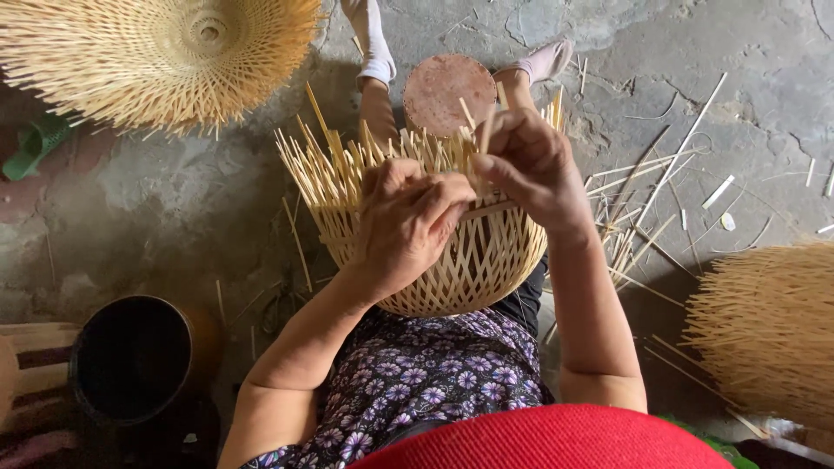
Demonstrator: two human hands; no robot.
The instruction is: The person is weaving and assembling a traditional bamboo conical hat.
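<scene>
Pale straw-yellow strips are seen crossing in an open lattice on the half-woven basket. The same straw tone is shown by the finished woven pieces. A dark dress is patterned with small purple-and-white flowers. A reddish-brown round block is set against grey, cracked floor. White socks and a bright red brim are picked out.

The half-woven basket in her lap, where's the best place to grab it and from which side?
Grip the basket by its woven lower wall, coming in from the sides with both palms. That part looks tight and rounded, while the rim bristles with loose upright strips that would likely bend or poke. The left hand and right hand already work at that rim.
</scene>
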